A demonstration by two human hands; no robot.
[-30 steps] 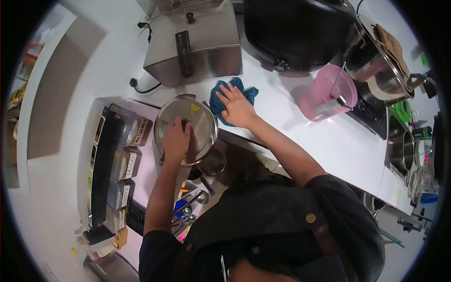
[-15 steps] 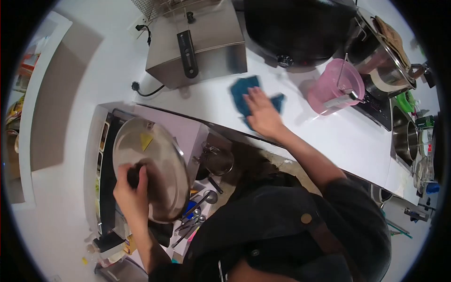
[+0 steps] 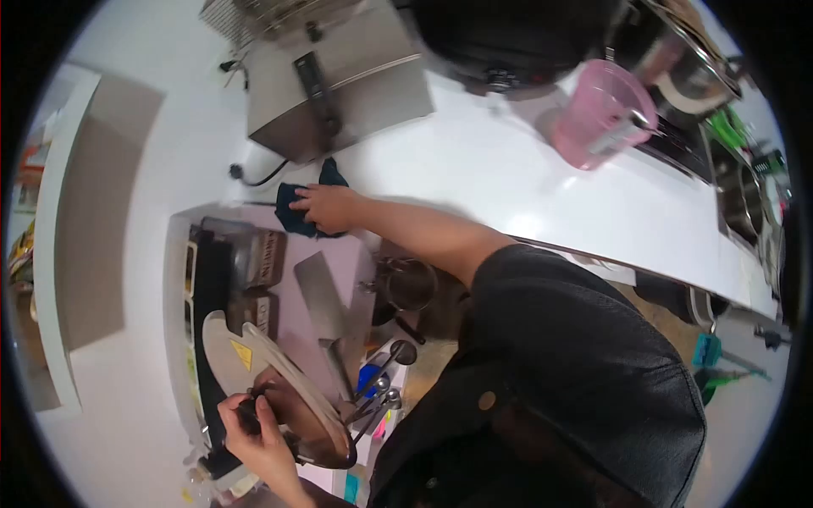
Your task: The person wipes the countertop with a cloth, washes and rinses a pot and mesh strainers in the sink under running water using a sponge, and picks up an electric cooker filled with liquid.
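Observation:
My left hand (image 3: 264, 440) grips the dark knob of a large metal lid (image 3: 275, 366), which is tilted on edge at the lower left. A yellow triangular sticker shows on the lid. My right hand (image 3: 332, 209) reaches across to the left end of the white counter (image 3: 474, 182). Its fingers press on and hold a bunched dark teal cloth (image 3: 293, 222) at the counter's edge. Below the cloth, a cleaver (image 3: 318, 292) with a broad blade lies on a lower pinkish surface.
A steel deep fryer (image 3: 360, 106) and a black appliance (image 3: 508, 38) stand along the back. A pink pitcher (image 3: 593, 127) sits at the right, near a steel pot (image 3: 694, 76). Several ladles (image 3: 401, 352) lie beside the lid. A low shelf wall (image 3: 178, 296) borders the left.
My right hand has slid the cloth left across the counter to its left edge. My left hand has lowered and tilted the lid, uncovering the cleaver and boxes behind it.

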